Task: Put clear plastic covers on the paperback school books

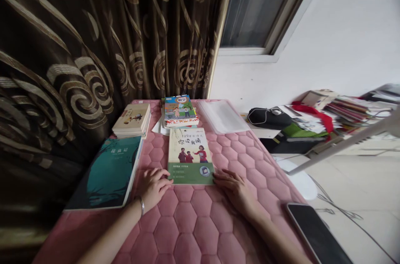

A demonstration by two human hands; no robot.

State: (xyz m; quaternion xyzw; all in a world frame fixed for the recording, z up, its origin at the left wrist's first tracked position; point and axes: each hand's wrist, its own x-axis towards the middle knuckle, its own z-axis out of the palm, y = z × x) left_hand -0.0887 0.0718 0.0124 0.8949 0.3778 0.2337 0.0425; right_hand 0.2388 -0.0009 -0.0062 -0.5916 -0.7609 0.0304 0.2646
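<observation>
A book with a cream and green cover (190,155) lies closed in the middle of the pink quilted table cover (200,222). My left hand (153,185) rests on the cover at the book's near left corner, fingers loosely curled and touching its edge. My right hand (235,188) lies flat at the near right corner, fingers stretched out against the book's edge. Neither hand holds anything. A thin bracelet sits on my left wrist.
A teal book (108,172) lies to the left. Behind stand a stack of beige books (133,120), a stack topped by a colourful book (179,110) and a clear folder (221,116). A dark phone (317,232) lies near right. Curtain hangs at left; cluttered shelf at right.
</observation>
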